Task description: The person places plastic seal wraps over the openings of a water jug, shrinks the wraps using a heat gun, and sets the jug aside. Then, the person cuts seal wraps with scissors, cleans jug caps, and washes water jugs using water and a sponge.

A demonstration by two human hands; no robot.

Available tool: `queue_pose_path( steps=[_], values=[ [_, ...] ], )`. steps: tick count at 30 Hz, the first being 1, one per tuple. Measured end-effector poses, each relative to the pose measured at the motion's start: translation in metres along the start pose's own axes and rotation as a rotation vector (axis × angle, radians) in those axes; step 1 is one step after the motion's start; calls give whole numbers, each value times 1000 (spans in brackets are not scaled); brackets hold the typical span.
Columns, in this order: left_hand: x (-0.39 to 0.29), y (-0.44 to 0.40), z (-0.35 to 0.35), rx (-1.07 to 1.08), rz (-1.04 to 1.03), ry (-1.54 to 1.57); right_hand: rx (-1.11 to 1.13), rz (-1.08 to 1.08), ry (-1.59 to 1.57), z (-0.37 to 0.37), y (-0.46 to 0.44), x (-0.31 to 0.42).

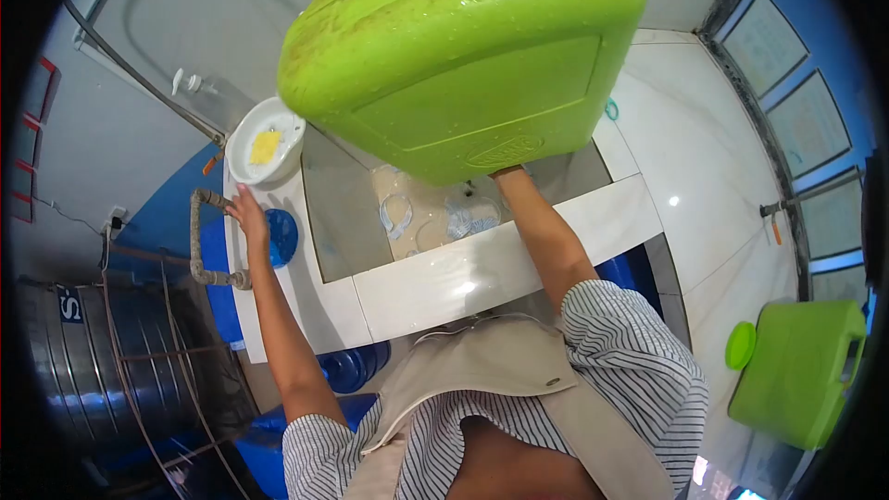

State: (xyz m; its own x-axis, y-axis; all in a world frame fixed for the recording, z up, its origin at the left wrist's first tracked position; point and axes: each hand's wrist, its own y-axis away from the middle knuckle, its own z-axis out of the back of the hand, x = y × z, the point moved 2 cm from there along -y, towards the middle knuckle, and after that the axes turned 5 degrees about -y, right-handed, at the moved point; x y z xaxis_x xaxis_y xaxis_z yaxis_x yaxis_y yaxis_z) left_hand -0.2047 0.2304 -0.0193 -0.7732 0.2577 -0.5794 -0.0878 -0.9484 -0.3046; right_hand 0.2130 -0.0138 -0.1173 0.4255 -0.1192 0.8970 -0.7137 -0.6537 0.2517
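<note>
A large wet lime-green jerrycan (pixel 463 83), with brown smears along its top, is raised and tilted over the sink (pixel 338 213). My right hand (pixel 505 172) reaches behind its lower edge and bears it, the fingers hidden by the can. To the left, my left hand (pixel 248 215) is open with fingers apart, just below a white bowl (pixel 234 153). A yellow sponge (pixel 265 147) lies in that bowl. Beside the same hand, a round blue object (pixel 282 238) is on the counter. Pale blue-and-white pieces (pixel 468 220) lie in the sink bottom.
A clear pump bottle (pixel 215 97) stands behind the bowl. The pipe (pixel 196 236) rises at the counter's left edge. Another green jerrycan (pixel 796 370), with a green lid (pixel 740 345) by it, is at the right. A metal tank (pixel 120 361) stands lower left.
</note>
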Motion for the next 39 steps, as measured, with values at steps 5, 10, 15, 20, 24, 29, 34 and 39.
queue_pose_path(
  steps=[5,10,15,20,24,29,34,39],
  values=[
    [-104,-18,38,-29,15,1154,145,54,67,-27,11,64],
    [-140,17,-45,263,-108,1479,162,150,108,-74,57,55],
    [-144,9,33,46,163,1589,168,40,1,-27,60,96],
    [-178,50,-75,134,-404,1264,66,190,40,-78,99,65],
    [-159,71,-4,231,-220,1260,56,95,-104,-32,100,81],
    [-192,138,22,487,-823,1156,-93,197,-286,-43,113,81],
    [-160,115,-9,721,-486,1047,-176,271,-381,-41,129,93],
    [-165,79,6,456,-789,865,-201,315,-427,-28,140,110]
  ],
)
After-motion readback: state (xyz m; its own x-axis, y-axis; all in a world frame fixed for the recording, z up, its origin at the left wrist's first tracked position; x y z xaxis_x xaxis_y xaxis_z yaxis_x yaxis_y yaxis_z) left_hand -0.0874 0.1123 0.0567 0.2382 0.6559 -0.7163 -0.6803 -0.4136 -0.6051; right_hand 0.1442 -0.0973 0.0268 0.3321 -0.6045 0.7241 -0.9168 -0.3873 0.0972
